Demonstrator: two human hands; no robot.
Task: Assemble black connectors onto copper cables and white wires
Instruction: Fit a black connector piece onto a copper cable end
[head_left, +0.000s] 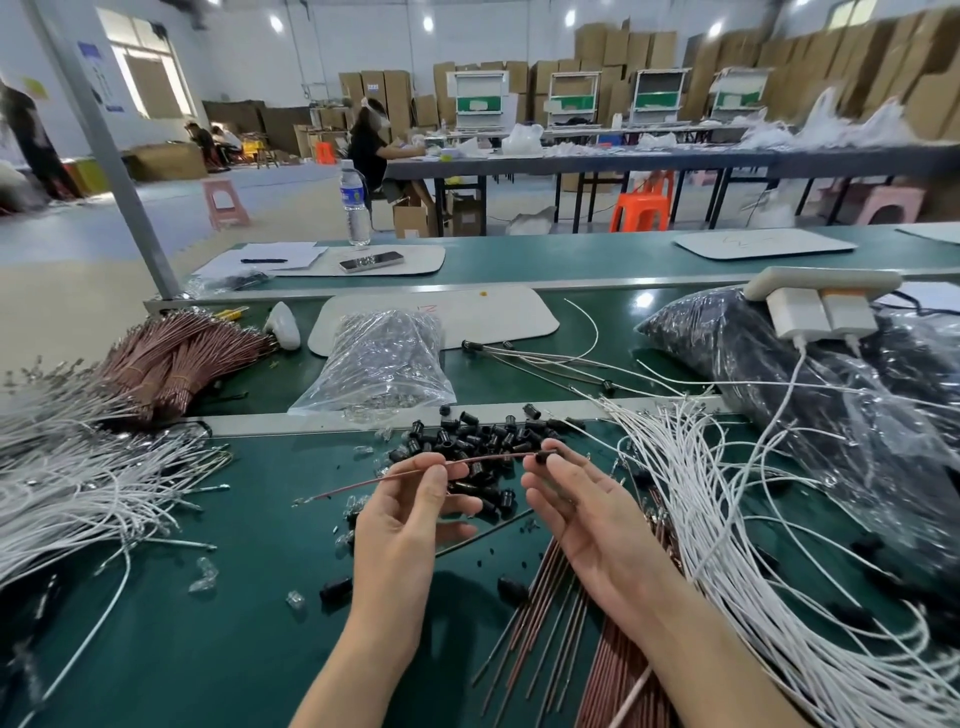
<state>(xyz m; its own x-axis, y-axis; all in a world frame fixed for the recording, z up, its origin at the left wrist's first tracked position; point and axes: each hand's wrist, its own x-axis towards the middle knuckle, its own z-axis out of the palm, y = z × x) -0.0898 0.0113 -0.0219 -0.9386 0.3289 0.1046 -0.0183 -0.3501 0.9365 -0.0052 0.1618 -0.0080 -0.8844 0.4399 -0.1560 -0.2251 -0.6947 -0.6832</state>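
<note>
My left hand (410, 514) pinches a thin copper cable (488, 460) near its middle, above the green table. The cable's left end hangs down toward the mat. My right hand (582, 512) pinches a black connector (545, 458) that sits on the cable's right end. Behind both hands lies a loose pile of black connectors (467, 436). More copper cables (566, 639) lie under my right forearm. White wires are heaped at the right (737, 519) and at the left (62, 483).
A bundle of copper cables (176, 358) lies at the far left. A clear bag of small parts (382, 358) and a large bag of black parts (810, 374) stand behind. A power strip with chargers (821, 296) rests on the large bag. Small clear pieces (205, 574) dot the mat.
</note>
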